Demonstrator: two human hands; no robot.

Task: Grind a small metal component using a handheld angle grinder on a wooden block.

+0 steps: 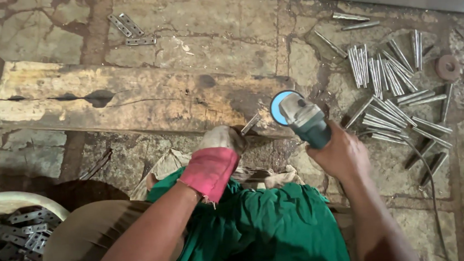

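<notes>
Beam (pixel 109 102): thick cracked timber lying flat across the stone floor (pixel 212 47); it looks heavy and rigid, a steady rest for the work.
Basin (pixel 13 201): pale round tub at lower left, partly out of view, heaped with small flat perforated metal plates (pixel 16 248).
Grinder (pixel 303 119): teal body with a blue disc, near the beam's right end; likely weighty and hard, best gripped round the body, away from the disc.
Right hand (pixel 341 154): bare, fingers wrapped tight round the grinder's rear.
Left hand (pixel 222 141): in a grubby glove with a red cuff, fingers closed on the strip.
Strip (pixel 250 123): thin, stiff metal piece pressed to the beam edge just beside the disc; probably light, sharp-edged, hot when ground.
Pile (pixel 388 90): loose similar strips on the floor at right.
</notes>
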